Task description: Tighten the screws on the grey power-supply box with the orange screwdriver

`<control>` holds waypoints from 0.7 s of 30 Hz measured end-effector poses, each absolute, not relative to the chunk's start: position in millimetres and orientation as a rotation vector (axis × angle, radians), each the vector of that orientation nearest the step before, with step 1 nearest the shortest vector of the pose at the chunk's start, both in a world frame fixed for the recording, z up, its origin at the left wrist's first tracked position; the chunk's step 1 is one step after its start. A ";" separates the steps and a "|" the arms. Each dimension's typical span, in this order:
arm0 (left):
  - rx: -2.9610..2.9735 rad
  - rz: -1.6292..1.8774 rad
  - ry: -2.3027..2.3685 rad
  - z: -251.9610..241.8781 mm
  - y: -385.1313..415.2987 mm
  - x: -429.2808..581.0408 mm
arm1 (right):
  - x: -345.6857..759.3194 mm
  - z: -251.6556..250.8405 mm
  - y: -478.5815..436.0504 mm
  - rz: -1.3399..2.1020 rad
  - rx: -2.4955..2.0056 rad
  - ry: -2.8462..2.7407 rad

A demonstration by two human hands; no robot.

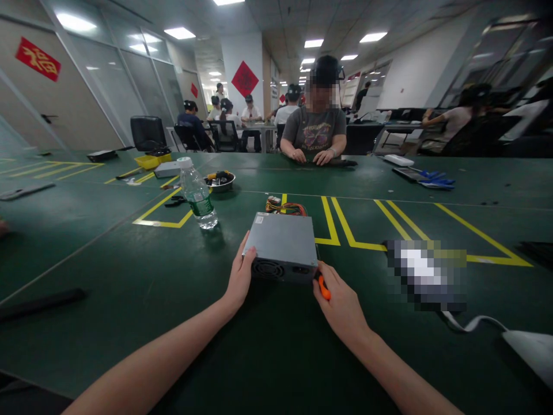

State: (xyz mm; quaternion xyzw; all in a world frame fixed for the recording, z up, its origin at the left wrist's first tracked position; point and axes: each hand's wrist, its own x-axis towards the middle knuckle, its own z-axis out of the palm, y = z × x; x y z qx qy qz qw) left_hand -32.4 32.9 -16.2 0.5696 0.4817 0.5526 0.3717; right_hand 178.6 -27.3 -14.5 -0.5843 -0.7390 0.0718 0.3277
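A grey metal computer power supply [283,239] sits on the green table in front of me, its fan grille and power socket facing me. A bundle of coloured cables [287,206] comes out behind it. My left hand [241,274] grips its left side, thumb on the top edge and fingers along the side. At the right front corner is my right hand [339,297], closed around an orange-handled tool [324,287] and touching the case. The tool's working end is hidden, so its kind does not show.
A water bottle [197,196] stands left of the power supply, near a metal bowl [221,181] of tools and a yellow tray [152,160]. A blurred object [425,274] with a white cable lies right. Blue gloves [434,178] lie farther back. Another person [314,129] sits opposite.
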 end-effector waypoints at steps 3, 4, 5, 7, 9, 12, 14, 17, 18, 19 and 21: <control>1.421 1.393 1.184 -17.1 35.9 -32.0 | 180.0 -14.9 -26.9 0.189 -1.535 -1.915; 1.405 1.387 1.169 -17.1 36.2 -32.0 | 179.9 -14.7 -26.9 0.201 -1.535 -1.909; 1.390 1.379 1.153 -17.1 36.3 -32.2 | 179.6 -14.4 -27.0 0.214 -1.536 -1.904; 1.370 1.368 1.132 -16.8 36.2 -32.6 | 178.8 -13.6 -26.8 0.238 -1.547 -1.900; 1.368 1.365 1.133 -16.4 36.0 -33.2 | 177.9 -12.9 -26.2 0.250 -1.569 -1.898; 1.405 1.363 1.157 -16.1 36.3 -34.3 | 177.0 -12.5 -25.6 0.257 -1.585 -1.892; 1.438 1.355 1.174 -16.3 36.6 -35.2 | 176.7 -12.5 -25.7 0.262 -1.578 -1.878; 1.475 1.342 1.199 -17.1 36.8 -35.9 | 176.4 -12.4 -26.2 0.276 -1.566 -1.856; 1.486 1.336 1.204 -17.3 36.8 -35.9 | 176.2 -12.4 -26.4 0.282 -1.563 -1.852; 1.496 1.330 1.207 -17.5 36.7 -35.7 | 175.9 -12.3 -26.6 0.287 -1.561 -1.849; 1.502 1.325 1.201 -17.6 36.3 -35.2 | 175.1 -11.7 -27.2 0.299 -1.565 -1.840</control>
